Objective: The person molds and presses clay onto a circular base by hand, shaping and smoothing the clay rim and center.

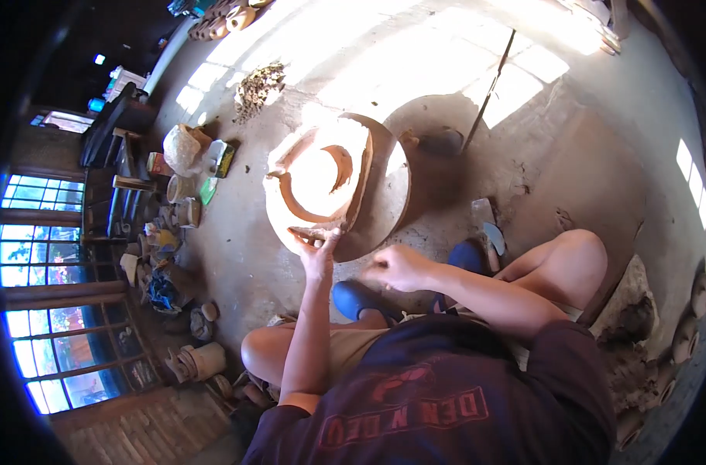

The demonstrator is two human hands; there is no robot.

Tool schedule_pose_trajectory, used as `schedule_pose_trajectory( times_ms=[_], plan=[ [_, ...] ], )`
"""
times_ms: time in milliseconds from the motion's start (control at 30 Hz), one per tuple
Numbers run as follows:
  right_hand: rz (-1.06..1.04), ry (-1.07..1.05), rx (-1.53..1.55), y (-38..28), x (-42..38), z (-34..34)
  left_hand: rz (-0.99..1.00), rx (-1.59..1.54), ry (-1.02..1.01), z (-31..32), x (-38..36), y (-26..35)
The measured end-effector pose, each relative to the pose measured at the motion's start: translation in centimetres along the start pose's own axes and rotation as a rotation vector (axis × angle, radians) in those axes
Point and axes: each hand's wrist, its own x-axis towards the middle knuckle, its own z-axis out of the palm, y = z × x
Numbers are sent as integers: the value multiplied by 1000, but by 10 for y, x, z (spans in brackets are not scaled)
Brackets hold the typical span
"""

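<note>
A large pale clay piece with a round hollow and raised rim rests on a round wheel disc. Strong sunlight washes out much of its surface. My left hand touches the piece's near edge, thumb and fingers around a small notch or opening there; whether it grips the edge is hard to tell. To the right of it, my right hand hovers over the floor near the wheel's front edge, apart from the clay. Its fingers are curled and slightly blurred, and what they hold, if anything, is too small to name.
A dark stick leans beyond the wheel, beside a dark round object. Crumbled clay lies farther off. Bags, tubs and pots line the left side. A flat tool lies near my right knee.
</note>
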Motion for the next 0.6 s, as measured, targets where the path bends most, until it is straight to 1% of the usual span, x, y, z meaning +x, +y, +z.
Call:
schedule_pose_trajectory(
  times_ms=[33, 67, 100, 167, 233, 300, 333, 367, 400, 433, 467, 533, 600],
  plan=[
    [34, 53, 161, 20, 3, 0, 2, 11, -2, 0, 1, -2],
    [71, 102, 321, 20, -1, -6, 4, 20, -3, -1, 4, -4],
    [43, 129, 410, 23, -10, -13, 29, 25, -13, -3, 7, -7],
    [-43, 140, 461, 36, -16, -24, 76, 31, -28, -9, 12, -20],
    [-136, 146, 520, 45, -20, -30, 43, 64, -20, -12, 14, -31],
    [-185, 273, 616, 46, -20, -27, 42, 105, 2, -5, 11, -29],
    [-210, 333, 662, 44, -20, -24, 100, 171, 46, 3, 6, -29],
    [-222, 407, 643, 40, -21, -21, 54, 217, 72, 10, -1, -20],
    [-169, 349, 570, 41, -23, -22, 4, 259, 99, 16, -9, -12],
    [-113, 294, 494, 45, -27, -27, -19, 248, 81, 17, -12, -12],
    [-56, 240, 416, 47, -30, -30, -32, 249, 48, 22, -21, 1],
    [-80, 287, 334, 44, -32, -31, -164, 272, -61, 28, -37, 32],
    [-102, 330, 253, 42, -34, -31, -110, 275, -147, 26, -43, 42]
  ],
)
